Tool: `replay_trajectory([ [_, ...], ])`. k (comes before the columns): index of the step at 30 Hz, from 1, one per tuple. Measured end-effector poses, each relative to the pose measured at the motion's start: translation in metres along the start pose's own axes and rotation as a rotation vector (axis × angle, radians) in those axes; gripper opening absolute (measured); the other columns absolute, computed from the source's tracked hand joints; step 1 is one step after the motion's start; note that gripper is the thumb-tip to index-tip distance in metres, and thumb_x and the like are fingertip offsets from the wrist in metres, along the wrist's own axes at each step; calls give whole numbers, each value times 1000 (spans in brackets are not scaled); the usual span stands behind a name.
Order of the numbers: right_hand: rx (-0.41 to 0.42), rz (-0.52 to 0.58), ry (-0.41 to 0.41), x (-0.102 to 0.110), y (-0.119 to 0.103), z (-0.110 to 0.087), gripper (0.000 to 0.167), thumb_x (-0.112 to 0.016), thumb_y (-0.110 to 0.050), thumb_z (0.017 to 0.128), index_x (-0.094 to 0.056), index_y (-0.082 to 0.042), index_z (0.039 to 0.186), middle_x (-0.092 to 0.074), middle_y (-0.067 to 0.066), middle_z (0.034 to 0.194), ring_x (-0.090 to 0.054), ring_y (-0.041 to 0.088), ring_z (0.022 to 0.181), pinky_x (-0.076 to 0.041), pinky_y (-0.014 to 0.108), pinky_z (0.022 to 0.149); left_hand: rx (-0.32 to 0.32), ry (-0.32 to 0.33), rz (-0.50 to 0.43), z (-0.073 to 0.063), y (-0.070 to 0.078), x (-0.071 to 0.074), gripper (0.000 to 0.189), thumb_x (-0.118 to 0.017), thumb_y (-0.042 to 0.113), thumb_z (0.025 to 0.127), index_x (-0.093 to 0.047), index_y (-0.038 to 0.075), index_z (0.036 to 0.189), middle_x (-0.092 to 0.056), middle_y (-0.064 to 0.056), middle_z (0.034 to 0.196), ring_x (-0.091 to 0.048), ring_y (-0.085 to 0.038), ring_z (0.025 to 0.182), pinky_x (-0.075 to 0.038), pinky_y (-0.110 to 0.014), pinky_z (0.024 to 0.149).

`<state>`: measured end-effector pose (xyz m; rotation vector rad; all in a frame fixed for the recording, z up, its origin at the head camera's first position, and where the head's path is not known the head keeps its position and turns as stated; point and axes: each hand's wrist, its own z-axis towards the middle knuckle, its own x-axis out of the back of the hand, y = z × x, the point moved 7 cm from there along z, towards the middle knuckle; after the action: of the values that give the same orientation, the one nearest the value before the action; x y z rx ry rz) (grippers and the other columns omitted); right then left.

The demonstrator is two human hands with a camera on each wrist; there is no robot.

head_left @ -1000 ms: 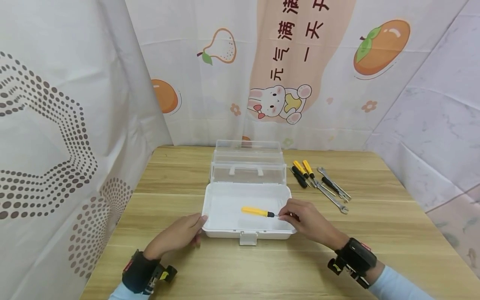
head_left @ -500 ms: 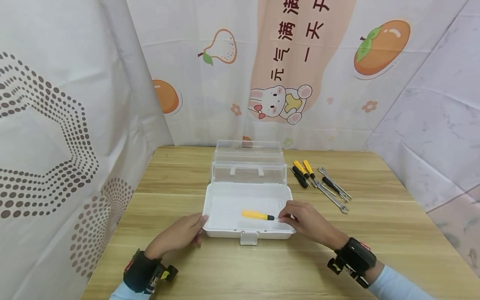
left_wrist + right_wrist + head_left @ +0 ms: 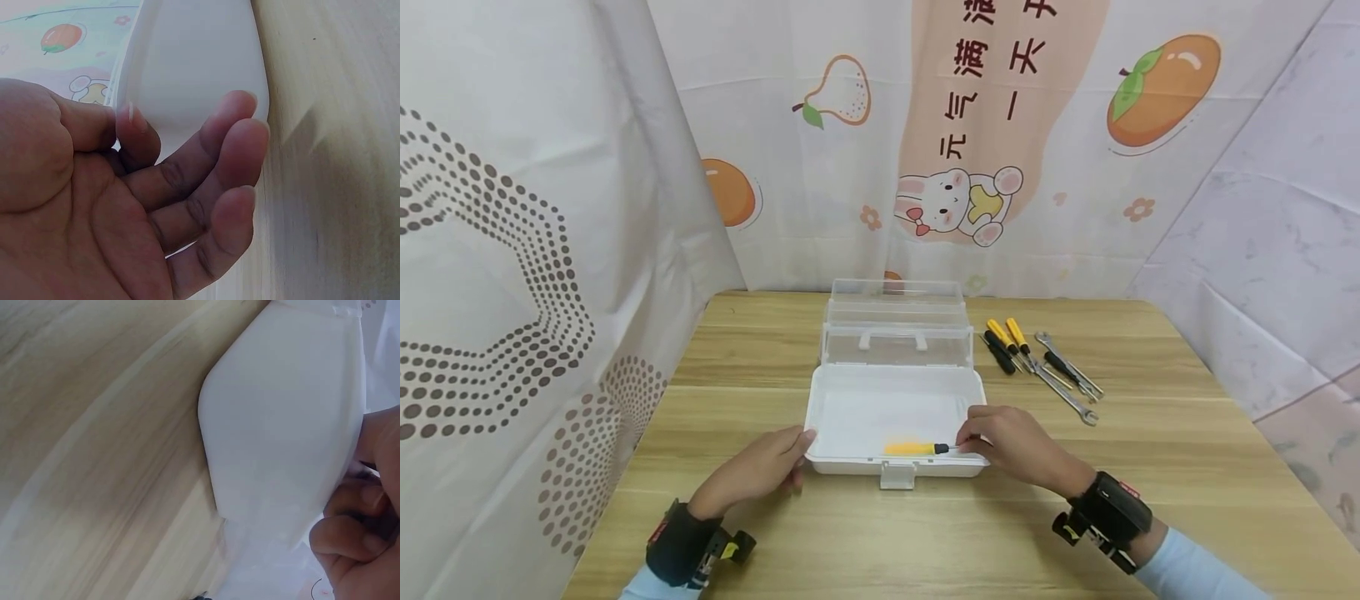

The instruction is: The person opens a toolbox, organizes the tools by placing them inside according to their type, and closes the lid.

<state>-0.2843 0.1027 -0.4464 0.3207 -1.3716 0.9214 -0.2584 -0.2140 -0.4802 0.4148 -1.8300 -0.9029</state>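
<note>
A white plastic toolbox (image 3: 850,404) stands with its clear lid (image 3: 897,325) tipped back. My left hand (image 3: 756,468) grips its left rim; in the left wrist view the thumb and index finger of the hand (image 3: 156,181) meet at the edge of the box (image 3: 194,56), the other fingers curled beside the wall. Low inside the box lies a yellow-handled screwdriver (image 3: 910,449), its handle near the front wall. My right hand (image 3: 1017,442) pinches its metal shaft over the right rim. In the right wrist view, the box wall (image 3: 281,419) hides the screwdriver from the curled hand (image 3: 369,531).
Right of the box, several tools lie in a loose group: yellow-handled screwdrivers (image 3: 1002,335), a black-handled tool (image 3: 999,353) and wrenches (image 3: 1067,398). A clear latch (image 3: 897,477) hangs at the box front. A printed curtain (image 3: 790,183) borders the wooden table (image 3: 760,342) behind.
My right hand has lowered the screwdriver inside the box, towards the front wall. The left hand has stayed on the left rim.
</note>
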Motion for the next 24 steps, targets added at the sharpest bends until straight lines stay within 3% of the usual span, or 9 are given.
replay_trajectory([
  [10, -18, 6, -43, -2, -3, -2, 10, -84, -12, 85, -80, -20, 89, -60, -16, 80, -49, -2, 68, -43, 21, 59, -4, -10, -17, -2, 1, -2, 53, -31, 47, 113, -59, 7, 93, -63, 0, 70, -55, -18, 63, -43, -31, 60],
  [16, 20, 34, -29, 0, -5, -2, 8, -84, -13, 86, -80, -18, 89, -64, -15, 82, -57, -2, 72, -49, 24, 64, -19, -14, -16, -3, 3, -1, 54, -29, 45, 114, -59, 6, 92, -63, -1, 69, -56, -19, 62, -43, -31, 59],
  [19, 51, 112, -30, 4, -3, -1, 7, -82, -11, 88, -80, -17, 91, -66, -12, 87, -60, 0, 76, -52, 25, 66, -13, -12, -16, -3, 3, 0, 53, -30, 45, 114, -58, 5, 92, -63, -1, 69, -56, -20, 62, -43, -31, 60],
  [22, -8, 242, -18, 11, 12, -3, 7, -78, -12, 92, -78, -19, 95, -68, -13, 91, -57, 3, 71, -50, 25, 62, -3, -9, -13, -2, 3, 1, 52, -31, 44, 114, -58, 5, 92, -63, -2, 69, -56, -20, 63, -43, -31, 60],
  [24, -114, 326, 22, 18, 32, -7, 7, -75, -16, 96, -78, -21, 100, -69, -12, 93, -56, 6, 69, -47, 25, 60, 1, -9, -10, -2, 3, 1, 51, -32, 43, 114, -58, 5, 92, -63, -2, 69, -55, -20, 63, -43, -31, 60],
])
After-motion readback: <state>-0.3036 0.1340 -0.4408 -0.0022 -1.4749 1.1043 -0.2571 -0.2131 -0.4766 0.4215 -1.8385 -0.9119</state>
